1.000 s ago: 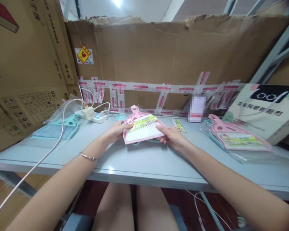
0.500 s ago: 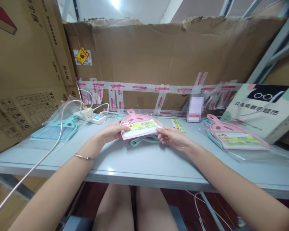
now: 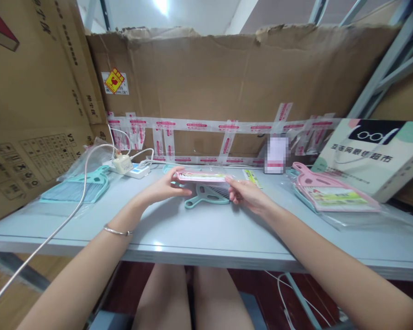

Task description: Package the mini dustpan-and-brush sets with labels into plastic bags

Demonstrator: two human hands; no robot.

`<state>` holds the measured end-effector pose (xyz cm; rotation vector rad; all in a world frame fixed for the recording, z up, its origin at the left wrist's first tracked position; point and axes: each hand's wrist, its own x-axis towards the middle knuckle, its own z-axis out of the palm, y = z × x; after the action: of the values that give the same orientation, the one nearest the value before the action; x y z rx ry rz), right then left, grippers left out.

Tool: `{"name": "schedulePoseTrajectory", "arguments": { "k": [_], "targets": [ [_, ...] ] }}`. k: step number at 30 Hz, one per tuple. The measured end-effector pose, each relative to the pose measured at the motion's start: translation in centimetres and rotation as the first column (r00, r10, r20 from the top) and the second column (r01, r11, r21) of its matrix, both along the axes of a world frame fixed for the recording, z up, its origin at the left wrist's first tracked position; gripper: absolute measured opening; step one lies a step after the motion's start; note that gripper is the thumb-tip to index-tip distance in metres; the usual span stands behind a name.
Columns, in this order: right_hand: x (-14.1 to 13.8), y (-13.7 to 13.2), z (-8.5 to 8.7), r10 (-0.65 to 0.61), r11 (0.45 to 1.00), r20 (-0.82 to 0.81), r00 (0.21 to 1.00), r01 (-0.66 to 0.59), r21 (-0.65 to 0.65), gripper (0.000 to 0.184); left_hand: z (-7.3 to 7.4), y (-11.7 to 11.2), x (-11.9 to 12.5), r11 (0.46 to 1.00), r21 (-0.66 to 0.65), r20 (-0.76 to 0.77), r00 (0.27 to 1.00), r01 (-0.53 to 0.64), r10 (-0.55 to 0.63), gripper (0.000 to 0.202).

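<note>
A pink dustpan with a white-bristled brush and a yellow-green label [image 3: 203,176] is held above the table, seen almost edge-on. My right hand [image 3: 244,195] pinches its right end between thumb and fingers. At its left end is my left hand [image 3: 168,187], thumb and fingers spread apart; the upper fingers reach the dustpan's edge. Below, a teal dustpan and brush [image 3: 209,195] lies on the table, partly covered by the pink set and my right hand. A yellow-green card [image 3: 252,178] lies behind my right hand.
At left, a teal dustpan set [image 3: 77,185] lies in clear plastic near a power strip [image 3: 137,170] and a white cable [image 3: 82,195]. A pink set [image 3: 340,192] rests on teal at right, before a printed bag [image 3: 368,156]. A phone-like object [image 3: 276,153] leans against cardboard [image 3: 192,78].
The pink dustpan has tilted from showing its labelled face to nearly edge-on. My left thumb has come off its front, and more of the teal set beneath shows.
</note>
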<state>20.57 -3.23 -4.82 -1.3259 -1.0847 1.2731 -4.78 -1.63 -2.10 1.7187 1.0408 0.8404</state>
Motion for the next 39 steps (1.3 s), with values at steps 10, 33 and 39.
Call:
{"name": "schedulePoseTrajectory", "arguments": {
  "k": [10, 33, 39],
  "targets": [
    [-0.2, 0.2, 0.0, -0.044, 0.999, -0.275, 0.96, 0.05, 0.014, 0.022, -0.5, 0.6, -0.2, 0.959, -0.266, 0.193, 0.98, 0.1, -0.049, 0.065],
    [-0.3, 0.1, -0.1, -0.048, 0.985, -0.128, 0.991, 0.068, 0.158, 0.038, 0.1, 0.6, 0.6, 0.961, 0.004, -0.052, 0.96, -0.277, 0.277, 0.027],
    [0.6, 1.2, -0.6, 0.011, 0.981, -0.086, 0.996, 0.006, 0.194, 0.031, 0.4, 1.3, -2.1, 0.995, 0.016, -0.145, 0.985, 0.103, -0.099, 0.048]
  ]
}}
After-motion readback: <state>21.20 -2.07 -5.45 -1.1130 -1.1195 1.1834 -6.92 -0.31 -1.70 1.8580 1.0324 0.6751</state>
